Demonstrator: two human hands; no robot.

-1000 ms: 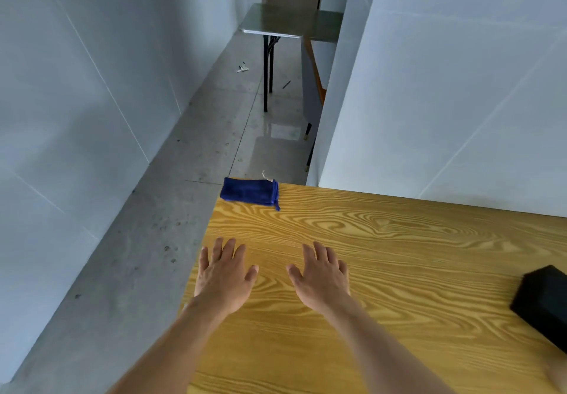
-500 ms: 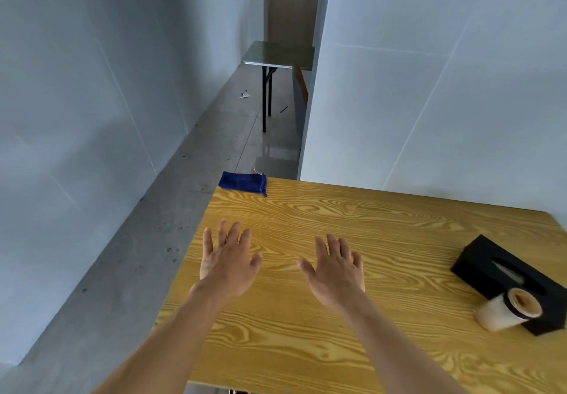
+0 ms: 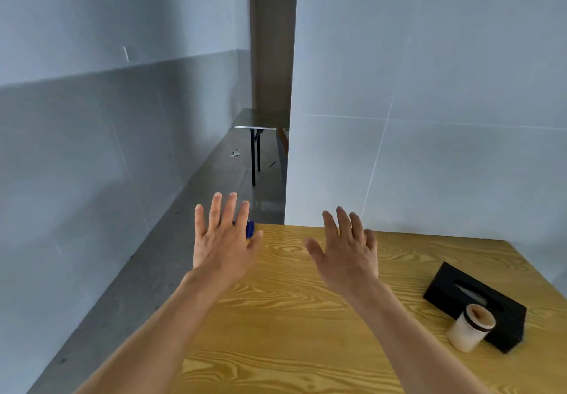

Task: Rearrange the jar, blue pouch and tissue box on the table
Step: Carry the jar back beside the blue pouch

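Note:
Both hands are raised above the wooden table with fingers spread and nothing in them. My left hand covers most of the blue pouch, which lies at the table's far left corner; only a small blue patch shows past my fingers. My right hand hovers over the middle of the table. A black tissue box sits near the right edge. A white jar with a brown top lies tilted against the box's near side.
The table's left edge drops to a grey concrete floor. A white wall stands right behind the table. A second table with black legs and a brown door are down the corridor.
My view has tilted up and turned right, bringing the tissue box and jar fully into sight. Both hands have lifted off the table, and my left hand now hides most of the pouch.

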